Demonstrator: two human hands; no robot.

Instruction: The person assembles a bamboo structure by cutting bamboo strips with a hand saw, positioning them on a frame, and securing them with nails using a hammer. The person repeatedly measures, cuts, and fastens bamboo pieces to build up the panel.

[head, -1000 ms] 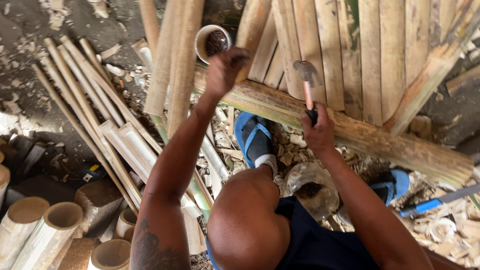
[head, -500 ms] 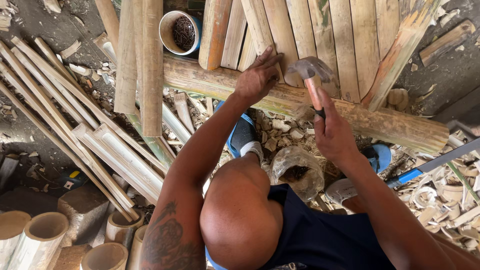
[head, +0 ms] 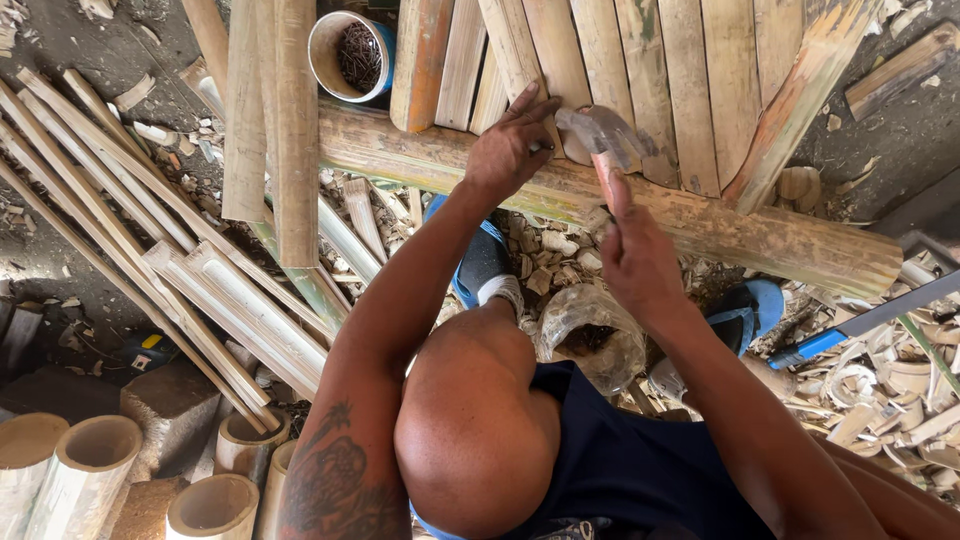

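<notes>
Bamboo slats are laid side by side across a thick bamboo pole, which lies on the floor and runs from the upper left toward the right edge of the view. The left hand is pressed flat, fingers spread, on the slat ends just where they meet the pole. The right hand is closed around the handle of a hammer, whose blurred head is seen just beside the left hand's fingers, over the slat ends. Little open room is left between the two hands. A round tub of nails stands at the pole's far left end, touching the outermost slat. Further left, loose split bamboo strips are fanned over the floor. Under the arms, a plastic bag and wood chips are scattered. Cut bamboo tubes are stacked at the lower left corner.
</notes>
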